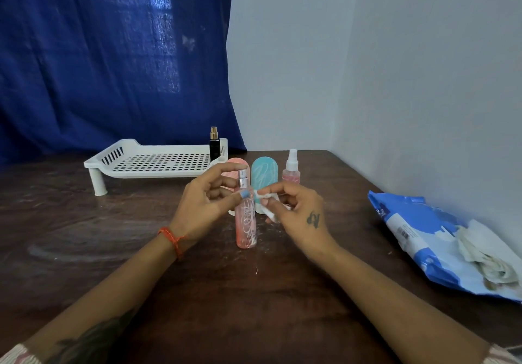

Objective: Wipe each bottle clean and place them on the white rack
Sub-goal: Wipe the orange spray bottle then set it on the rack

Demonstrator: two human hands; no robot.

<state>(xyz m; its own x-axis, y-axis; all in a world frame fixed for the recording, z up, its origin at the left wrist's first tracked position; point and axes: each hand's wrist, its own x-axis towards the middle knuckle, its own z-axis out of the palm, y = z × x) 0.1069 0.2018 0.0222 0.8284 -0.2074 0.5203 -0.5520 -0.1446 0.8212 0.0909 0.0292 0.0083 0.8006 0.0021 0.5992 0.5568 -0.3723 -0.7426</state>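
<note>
Dark brown desk (84, 250), scuffed; blue curtain (113, 53) upper left, pale wall right. Pink spray bottle (246, 222) frame center, upright, white scribbles, silver nozzle. Left hand (203, 208) grip clamped on its neck; right hand (296, 208) grip pinches white wipe (268, 202) beside it.

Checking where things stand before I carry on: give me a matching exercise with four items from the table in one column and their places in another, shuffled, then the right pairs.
Items:
1. black bottle
2. pink spray bottle
3. white wipe
4. teal bottle

Places:
A. pinched in the right hand
B. standing on the table behind the hands
C. on the white rack
D. gripped by the left hand

Pairs: 1-C, 2-D, 3-A, 4-B
</note>
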